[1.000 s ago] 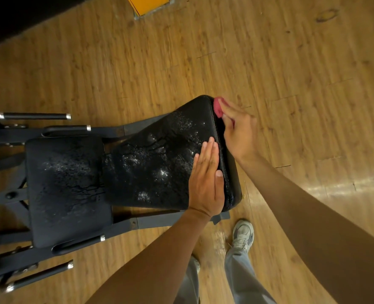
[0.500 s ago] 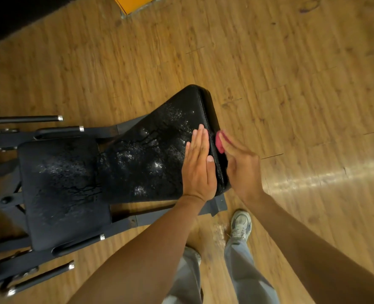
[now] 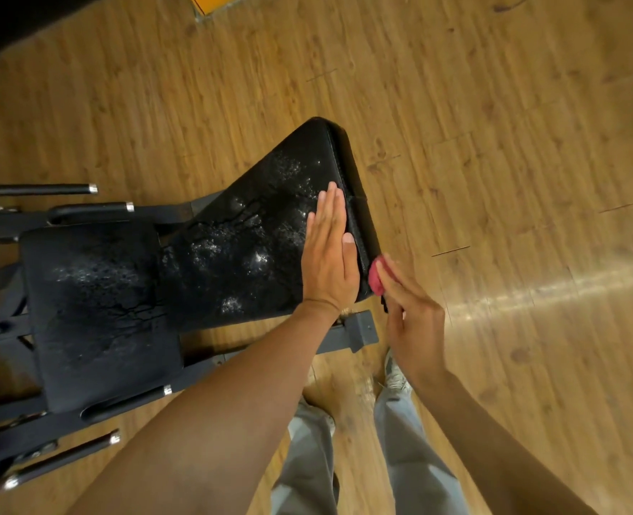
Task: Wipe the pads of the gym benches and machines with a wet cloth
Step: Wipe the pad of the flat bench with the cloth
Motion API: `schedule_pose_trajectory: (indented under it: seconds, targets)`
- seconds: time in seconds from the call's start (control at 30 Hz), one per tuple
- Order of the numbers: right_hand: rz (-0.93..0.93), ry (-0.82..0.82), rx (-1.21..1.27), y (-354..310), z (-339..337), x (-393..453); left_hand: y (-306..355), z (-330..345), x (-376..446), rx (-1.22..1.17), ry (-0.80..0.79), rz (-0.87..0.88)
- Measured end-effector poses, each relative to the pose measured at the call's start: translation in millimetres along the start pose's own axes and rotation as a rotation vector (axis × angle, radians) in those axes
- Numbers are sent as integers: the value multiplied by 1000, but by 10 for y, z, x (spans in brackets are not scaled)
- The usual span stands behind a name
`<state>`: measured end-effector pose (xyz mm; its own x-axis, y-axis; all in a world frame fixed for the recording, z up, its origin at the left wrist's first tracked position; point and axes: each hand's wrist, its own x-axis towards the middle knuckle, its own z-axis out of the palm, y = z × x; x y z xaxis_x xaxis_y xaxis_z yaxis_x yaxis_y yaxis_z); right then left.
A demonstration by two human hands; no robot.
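A black, cracked back pad of a gym bench slopes up from the square seat pad on the left. My left hand lies flat on the back pad near its right edge, fingers straight. My right hand holds a small pink cloth against the lower part of the pad's right side edge. Most of the cloth is hidden under my fingers.
The bench's dark grey frame sticks out below the pad, with black chrome-tipped handles at the left. My legs and a grey shoe stand on the wooden floor by the frame. An orange object lies at the top edge.
My right hand has slid the pink cloth down the pad's side edge, from its top corner to near its lower end. My left hand has stayed flat on the pad.
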<state>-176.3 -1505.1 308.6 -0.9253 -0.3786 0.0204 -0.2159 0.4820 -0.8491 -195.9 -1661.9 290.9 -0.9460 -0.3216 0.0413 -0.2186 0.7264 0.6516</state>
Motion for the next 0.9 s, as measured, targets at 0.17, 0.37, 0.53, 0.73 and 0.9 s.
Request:
schedule_pose_trajectory:
  seconds: [0.17,0.37,0.53,0.73,0.9]
  targets:
    - [-38,-20,-68,-6,117,833,-31,16,-2,-2,14,-2]
    - [-66,-12,-110,-61,82,621,-19,3,-2,16,15,-11]
    - [-68,48,-154,-67,138,750,-19,-4,-9,9,8,-4]
    - [60,-32,-35,-155,316,1771,-67,21,1,-18,23,2]
    - [16,-25,-41,-134,420,2197,-48,-8,9,-30,14,6]
